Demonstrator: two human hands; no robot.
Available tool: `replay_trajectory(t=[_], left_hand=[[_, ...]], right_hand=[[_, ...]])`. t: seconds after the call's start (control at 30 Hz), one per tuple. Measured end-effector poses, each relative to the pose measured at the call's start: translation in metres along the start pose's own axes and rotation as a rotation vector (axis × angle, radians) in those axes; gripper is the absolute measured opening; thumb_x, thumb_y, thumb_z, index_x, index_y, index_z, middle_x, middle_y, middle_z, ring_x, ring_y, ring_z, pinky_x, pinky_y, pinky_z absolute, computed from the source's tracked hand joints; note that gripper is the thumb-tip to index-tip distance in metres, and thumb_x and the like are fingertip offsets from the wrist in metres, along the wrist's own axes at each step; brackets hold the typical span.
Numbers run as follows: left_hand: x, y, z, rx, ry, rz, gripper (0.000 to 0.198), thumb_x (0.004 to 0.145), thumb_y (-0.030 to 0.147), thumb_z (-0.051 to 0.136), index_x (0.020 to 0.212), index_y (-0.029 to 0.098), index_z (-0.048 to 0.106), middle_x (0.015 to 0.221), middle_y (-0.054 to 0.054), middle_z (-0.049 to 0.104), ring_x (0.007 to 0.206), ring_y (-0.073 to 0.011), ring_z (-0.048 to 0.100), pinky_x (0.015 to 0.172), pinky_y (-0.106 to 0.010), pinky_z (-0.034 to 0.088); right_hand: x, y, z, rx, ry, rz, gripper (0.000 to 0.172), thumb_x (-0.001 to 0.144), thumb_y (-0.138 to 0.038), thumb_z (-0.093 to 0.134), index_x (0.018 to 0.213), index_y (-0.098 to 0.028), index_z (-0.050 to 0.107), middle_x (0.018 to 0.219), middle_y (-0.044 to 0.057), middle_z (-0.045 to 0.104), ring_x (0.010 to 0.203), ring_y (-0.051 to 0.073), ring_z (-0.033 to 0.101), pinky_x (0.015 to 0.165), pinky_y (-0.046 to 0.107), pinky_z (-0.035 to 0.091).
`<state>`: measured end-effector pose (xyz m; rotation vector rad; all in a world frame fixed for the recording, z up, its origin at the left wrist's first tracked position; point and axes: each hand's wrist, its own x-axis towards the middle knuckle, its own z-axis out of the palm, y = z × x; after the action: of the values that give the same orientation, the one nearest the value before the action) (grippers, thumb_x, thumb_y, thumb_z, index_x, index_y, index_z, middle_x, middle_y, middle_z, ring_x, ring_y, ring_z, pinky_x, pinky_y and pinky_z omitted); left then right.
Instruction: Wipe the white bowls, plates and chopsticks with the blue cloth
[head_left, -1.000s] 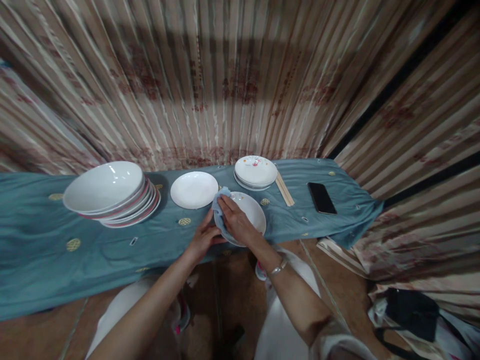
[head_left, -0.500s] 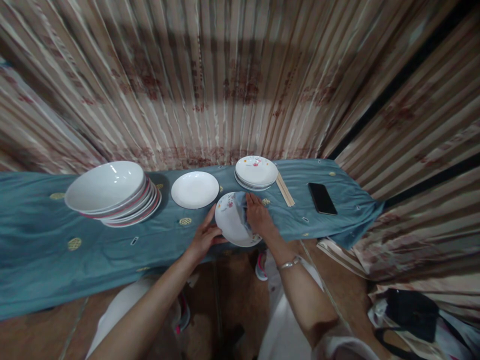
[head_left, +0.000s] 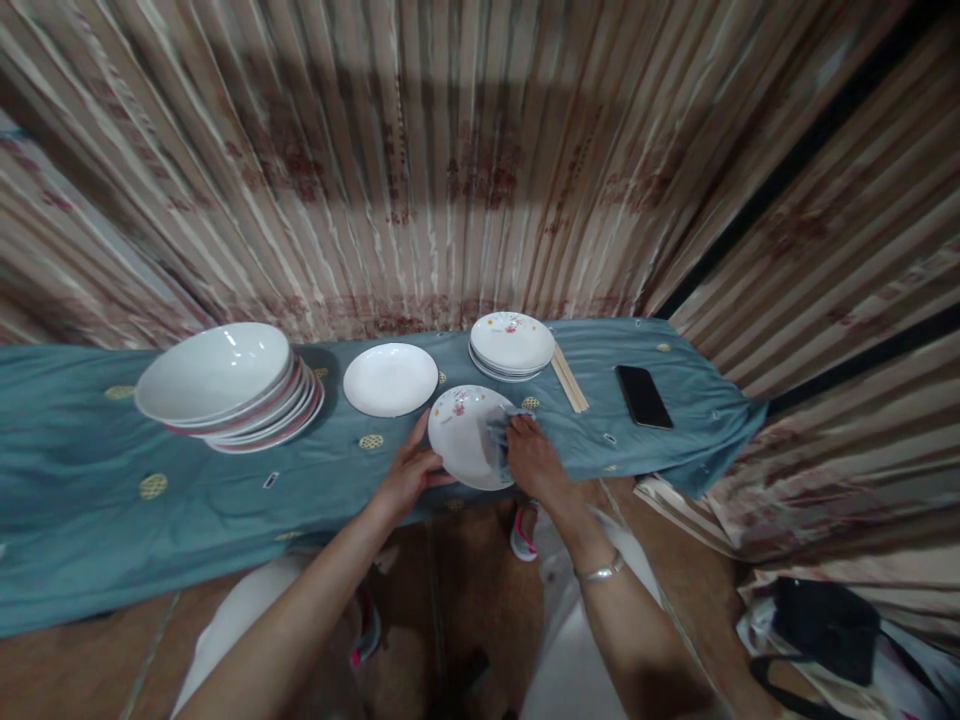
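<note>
A white plate with a floral rim lies at the front edge of the cloth-covered table, in front of me. My left hand grips its left rim, with the thumb at the edge and the fingers partly hidden below. On the plate's right side, my right hand presses a grey-blue cloth against the surface; its fingers are bunched over the cloth. Behind the plate sits a small stack of floral plates. To the left rests a plain white plate.
A tall stack of white bowls and plates stands on the left of the blue-green tablecloth. Wooden chopsticks and a black phone lie to the right. Pleated curtains hang behind. A dark bag is at lower right.
My right hand has slid the cloth toward the plate's right rim, moving right and slightly nearer to me. My left hand keeps its hold on the plate, which has barely shifted.
</note>
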<state>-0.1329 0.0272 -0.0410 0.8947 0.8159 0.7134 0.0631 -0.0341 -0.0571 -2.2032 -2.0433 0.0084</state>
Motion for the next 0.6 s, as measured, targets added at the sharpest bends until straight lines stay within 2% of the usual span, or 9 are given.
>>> replay_trajectory(t=[0.07,0.13,0.27,0.47,0.6], left_hand=[[0.0,-0.001,0.0,-0.001,0.003,0.006,0.093,0.063,0.009,0.065,0.148,0.025,0.03,0.09,-0.002,0.072,0.072,-0.0188,0.067,0.063,-0.035,0.059],[-0.001,-0.001,0.001,0.0,0.006,0.011,0.092,0.063,0.009,0.066,0.147,0.026,0.033,0.09,-0.002,0.072,0.072,-0.0185,0.067,0.064,-0.035,0.059],[-0.003,0.001,0.003,0.0,0.017,0.004,0.089,0.064,0.01,0.065,0.146,0.025,0.035,0.091,-0.003,0.072,0.071,-0.0181,0.067,0.064,-0.034,0.059],[-0.003,0.002,0.003,-0.057,-0.017,-0.031,0.08,0.071,0.014,0.058,0.146,0.024,0.032,0.099,-0.006,0.071,0.073,-0.0192,0.069,0.064,-0.033,0.057],[0.0,-0.001,0.0,-0.085,-0.02,-0.024,0.076,0.073,0.019,0.06,0.145,0.024,0.034,0.087,-0.004,0.07,0.065,-0.0158,0.065,0.06,-0.03,0.055]], right_hand=[[-0.004,-0.002,-0.004,0.017,-0.047,-0.047,0.034,0.082,-0.001,0.041,0.098,-0.012,0.068,0.108,0.014,0.068,0.113,0.023,0.056,0.107,0.038,0.038],[-0.007,-0.005,-0.008,0.048,-0.079,-0.046,0.032,0.082,-0.002,0.041,0.096,-0.012,0.069,0.105,0.014,0.069,0.109,0.022,0.058,0.105,0.037,0.04],[-0.011,-0.015,-0.013,0.161,-0.088,-0.018,0.031,0.086,-0.008,0.042,0.107,-0.008,0.065,0.117,0.017,0.064,0.114,0.023,0.057,0.103,0.037,0.042],[-0.012,-0.033,-0.017,0.349,-0.043,-0.077,0.034,0.09,-0.015,0.042,0.117,-0.009,0.061,0.126,0.016,0.059,0.12,0.023,0.053,0.105,0.037,0.04],[-0.006,-0.047,-0.015,0.544,-0.011,-0.143,0.036,0.091,-0.016,0.042,0.123,-0.014,0.059,0.13,0.011,0.058,0.121,0.021,0.053,0.105,0.035,0.04]])
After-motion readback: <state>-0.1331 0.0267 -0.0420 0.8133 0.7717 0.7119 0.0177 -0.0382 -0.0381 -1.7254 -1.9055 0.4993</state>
